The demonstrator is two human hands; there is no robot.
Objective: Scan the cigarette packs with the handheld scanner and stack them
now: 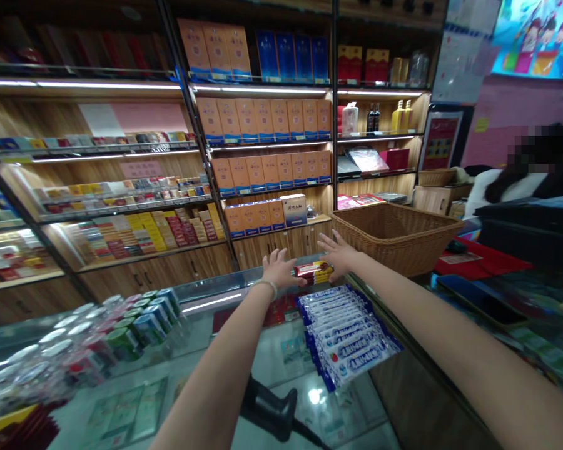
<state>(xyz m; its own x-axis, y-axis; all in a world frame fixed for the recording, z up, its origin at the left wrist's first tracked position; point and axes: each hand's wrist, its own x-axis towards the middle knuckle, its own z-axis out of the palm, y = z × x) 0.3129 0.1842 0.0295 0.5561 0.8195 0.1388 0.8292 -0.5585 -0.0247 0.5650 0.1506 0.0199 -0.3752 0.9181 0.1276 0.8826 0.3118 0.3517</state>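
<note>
My left hand [278,269] and my right hand [339,254] reach out over the far end of the glass counter [258,375]. Fingers on both hands are spread, and neither hand grips anything that I can see. Between them lies a small group of red and yellow wrapped packets [313,272], with my thumbs close to its two ends. Whether the thumbs touch the packets I cannot tell. Nearer to me, overlapping rows of blue and white snack packets [344,331] lie on the glass. A black handheld scanner [272,409] with a cable rests partly behind my left forearm.
Several round tubs and small canisters [136,325] stand at left on the counter. A wicker basket [394,228] sits beyond my right forearm, near a dark phone [481,300]. Shelves of orange boxes [263,119] line the back wall. Another person [507,181] is at far right.
</note>
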